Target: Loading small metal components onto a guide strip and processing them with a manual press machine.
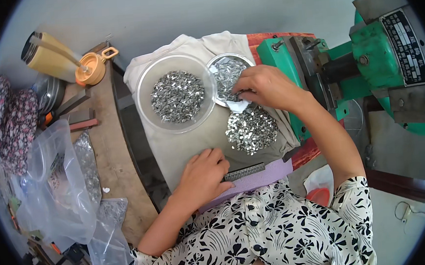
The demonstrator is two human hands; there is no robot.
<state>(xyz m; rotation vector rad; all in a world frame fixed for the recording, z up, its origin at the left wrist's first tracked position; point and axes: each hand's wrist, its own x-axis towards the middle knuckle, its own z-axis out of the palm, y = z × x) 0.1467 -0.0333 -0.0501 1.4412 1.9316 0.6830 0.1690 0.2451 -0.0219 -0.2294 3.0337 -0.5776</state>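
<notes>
My right hand (268, 86) is over a round metal dish (216, 100), its fingertips pinched together at the dish's right side. What they hold is too small to make out. Thin silvery pins (228, 75) lie in the dish, and a white scrap (239, 106) sits at its near rim. Below it spreads a heap of small shiny metal pieces (251, 129). Low on the cloth, my left hand (203, 175) has its thumb and forefinger about the left end of a dark, ridged metal strip (246, 171). A clear plastic tub (144, 105) of small grey metal pieces stands left of the dish.
A green machine (374, 52) with a metal vise (303, 59) stands at the right. Beige cloth (161, 146) covers the work surface, with a lilac strip (274, 171) along its near edge. A wooden table (113, 154) at left carries plastic bags (54, 193) and a yellow bottle (52, 55).
</notes>
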